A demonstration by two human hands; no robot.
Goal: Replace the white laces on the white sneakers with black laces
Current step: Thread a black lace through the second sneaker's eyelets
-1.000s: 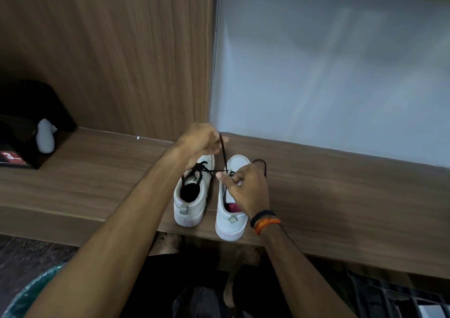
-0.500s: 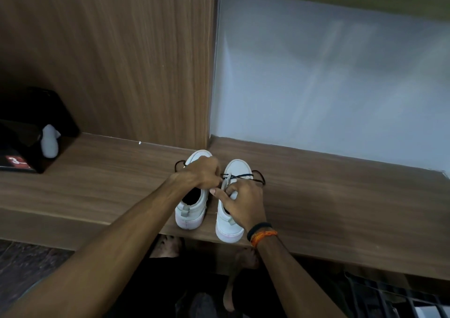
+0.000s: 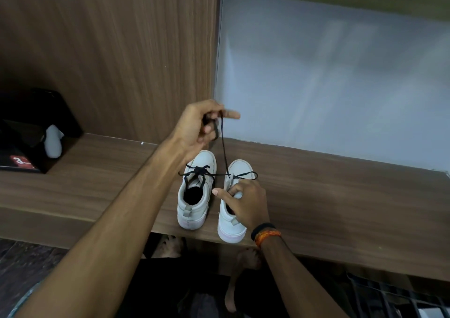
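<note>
Two white sneakers stand side by side on a wooden ledge [image 3: 341,208], toes away from me. The left sneaker [image 3: 194,196] carries a tied black lace [image 3: 198,171]. A second black lace [image 3: 224,147] runs taut from the right sneaker [image 3: 230,222] up to my left hand [image 3: 199,125], which grips its end raised above the shoes, forefinger pointing right. My right hand [image 3: 246,203] rests on the right sneaker's top, fingers curled at its eyelets and pinching the lace there. No white laces are in view.
A black box [image 3: 26,142] with a red label and a white object [image 3: 53,142] sits at the ledge's far left. A wooden panel [image 3: 109,50] and a pale wall [image 3: 328,74] rise behind. Bare feet [image 3: 243,259] show below the ledge.
My left hand has risen from between the shoes, pulling the black lace up taut. My right hand has stayed on the right sneaker.
</note>
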